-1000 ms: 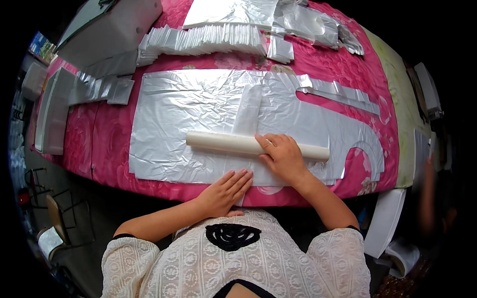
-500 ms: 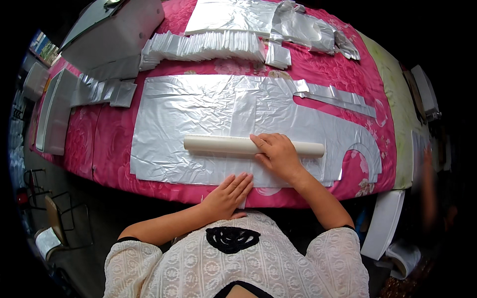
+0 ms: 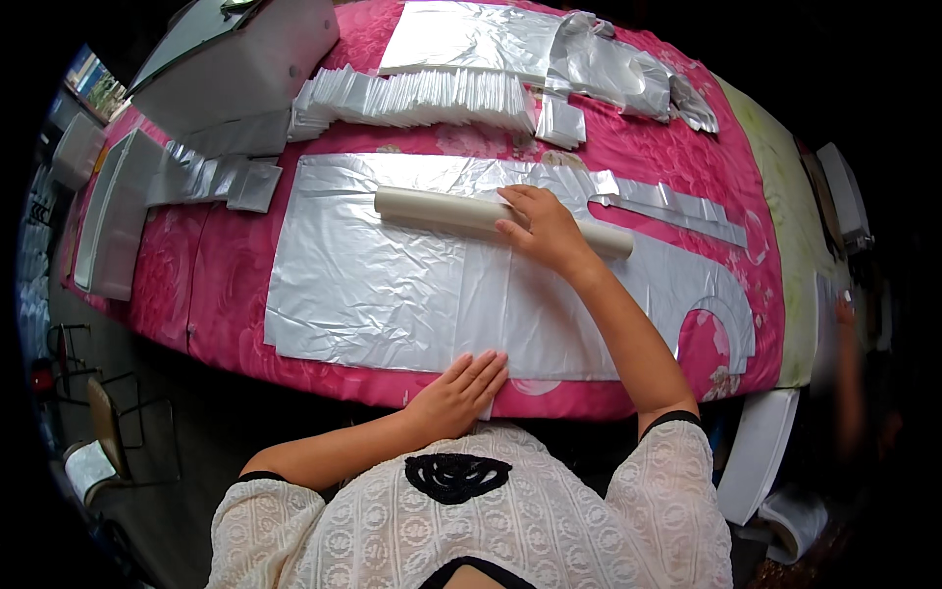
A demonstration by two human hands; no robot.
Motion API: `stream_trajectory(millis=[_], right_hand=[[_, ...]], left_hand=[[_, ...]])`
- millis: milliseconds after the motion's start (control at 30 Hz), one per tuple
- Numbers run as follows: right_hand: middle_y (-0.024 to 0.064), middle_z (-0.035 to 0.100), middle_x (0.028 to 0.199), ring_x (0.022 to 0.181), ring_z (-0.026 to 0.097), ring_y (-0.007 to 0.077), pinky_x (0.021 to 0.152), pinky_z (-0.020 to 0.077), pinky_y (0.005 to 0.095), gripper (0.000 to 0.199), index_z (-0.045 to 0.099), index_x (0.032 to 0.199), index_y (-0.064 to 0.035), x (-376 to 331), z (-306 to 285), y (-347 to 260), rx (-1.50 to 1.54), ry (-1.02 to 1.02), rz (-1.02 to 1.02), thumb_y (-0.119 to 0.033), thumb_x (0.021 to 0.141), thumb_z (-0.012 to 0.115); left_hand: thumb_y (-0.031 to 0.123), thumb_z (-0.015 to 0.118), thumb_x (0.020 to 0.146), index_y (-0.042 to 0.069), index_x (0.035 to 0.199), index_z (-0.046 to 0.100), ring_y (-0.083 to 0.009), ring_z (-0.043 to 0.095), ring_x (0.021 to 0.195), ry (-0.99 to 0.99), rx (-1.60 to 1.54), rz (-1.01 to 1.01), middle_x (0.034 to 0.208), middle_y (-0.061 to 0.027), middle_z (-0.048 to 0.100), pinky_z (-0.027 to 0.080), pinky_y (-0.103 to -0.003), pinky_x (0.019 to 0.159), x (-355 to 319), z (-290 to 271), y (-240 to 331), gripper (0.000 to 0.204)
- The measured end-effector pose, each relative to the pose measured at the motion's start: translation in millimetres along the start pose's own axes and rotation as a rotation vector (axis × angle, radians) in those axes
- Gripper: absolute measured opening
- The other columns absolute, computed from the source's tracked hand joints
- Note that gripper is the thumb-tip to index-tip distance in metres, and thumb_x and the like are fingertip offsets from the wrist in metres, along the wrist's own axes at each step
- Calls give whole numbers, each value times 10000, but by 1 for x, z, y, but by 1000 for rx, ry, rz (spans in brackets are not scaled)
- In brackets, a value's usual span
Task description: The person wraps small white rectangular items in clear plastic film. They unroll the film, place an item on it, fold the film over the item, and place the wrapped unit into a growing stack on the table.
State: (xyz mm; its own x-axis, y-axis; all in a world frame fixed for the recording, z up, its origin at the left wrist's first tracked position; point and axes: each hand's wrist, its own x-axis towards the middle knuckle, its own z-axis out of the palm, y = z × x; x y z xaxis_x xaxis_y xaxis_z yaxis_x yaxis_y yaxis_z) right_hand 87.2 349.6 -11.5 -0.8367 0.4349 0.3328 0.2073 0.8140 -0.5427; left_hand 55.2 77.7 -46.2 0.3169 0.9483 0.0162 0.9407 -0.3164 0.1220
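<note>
A shiny silver-white plastic vest bag lies flat before me, its handle loops toward the right. Across its upper half rests a long off-white tube, tilted slightly down to the right. My right hand is closed over the tube right of its middle, fingers on the far side and thumb on the near side. Some wrinkles show in the plastic, mostly left of centre. My left hand lies flat with fingers stretched out, fingertips on the bag's near edge at the table's front.
A pink flowered cloth covers the table. Behind the bag stands a long row of folded plastic bags, with more silver bags beyond. A large white box and an open white bin stand at the left.
My right hand has moved the tube away from me, from the bag's lower half to its upper half, and tilted it a little more. My left hand stays nearly in place.
</note>
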Motion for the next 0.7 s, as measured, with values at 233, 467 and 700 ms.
stream_trajectory(millis=[233, 467, 700], right_hand=[[142, 654, 1000, 917, 612, 286, 845, 464, 344, 326, 654, 1015, -30, 48, -2, 17, 289, -324, 292, -236, 772, 588], [105, 672, 910, 810, 633, 189, 755, 486, 287, 266, 664, 970, -21, 66, -7, 27, 295, -489, 335, -162, 757, 593], [21, 647, 776, 640, 541, 94, 597, 450, 268, 226, 675, 934, -33, 74, -4, 38, 473, -689, 492, -202, 791, 628]], left_hand=[[310, 531, 741, -49, 1340, 332, -292, 234, 1360, 11, 56, 21, 1450, -186, 264, 187, -441, 1093, -1, 5, 0, 726], [233, 425, 818, -34, 1330, 363, -281, 251, 1357, 51, 102, 31, 1443, -172, 289, 202, -435, 1088, -1, 6, -1, 581], [213, 402, 845, -28, 1304, 401, -281, 287, 1341, 76, 113, 35, 1426, -168, 325, 225, -428, 1077, 0, 7, -1, 518]])
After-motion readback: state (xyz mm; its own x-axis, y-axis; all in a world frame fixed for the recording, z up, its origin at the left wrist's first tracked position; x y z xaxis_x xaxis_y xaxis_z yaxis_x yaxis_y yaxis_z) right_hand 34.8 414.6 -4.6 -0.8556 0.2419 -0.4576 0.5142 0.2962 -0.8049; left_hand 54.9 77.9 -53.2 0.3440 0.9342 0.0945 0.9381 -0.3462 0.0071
